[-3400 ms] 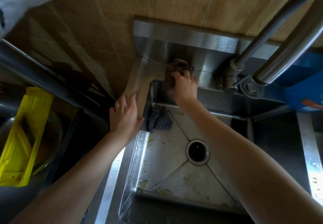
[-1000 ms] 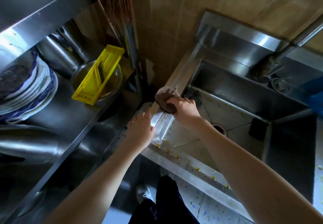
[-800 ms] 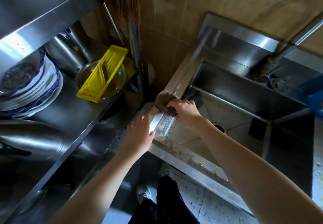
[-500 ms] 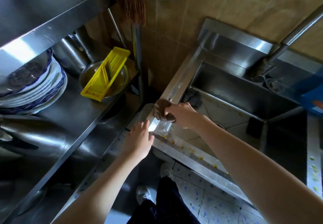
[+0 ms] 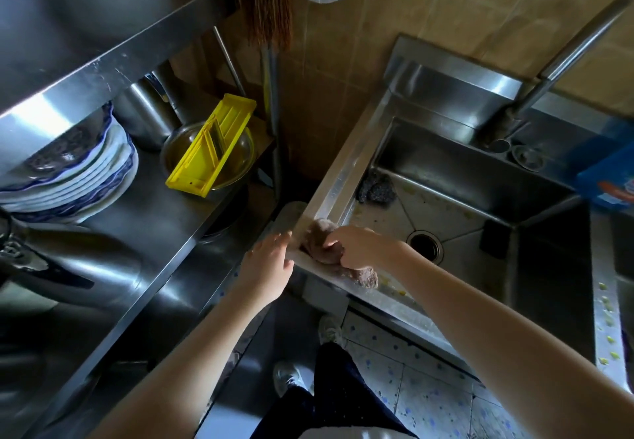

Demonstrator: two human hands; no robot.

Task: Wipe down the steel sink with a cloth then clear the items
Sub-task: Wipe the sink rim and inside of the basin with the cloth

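Head view — cloth (image 5: 319, 237) being gripped by right hand (image 5: 360, 248) at sink (image 5: 343, 164) corner, left hand (image 5: 271, 263) open beside — firm rim pressure advised.

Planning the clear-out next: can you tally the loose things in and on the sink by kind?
Cloth: 1, gripped by the right hand
Steel scourer: 1
Dark block: 1
Blue box: 1
Total: 4
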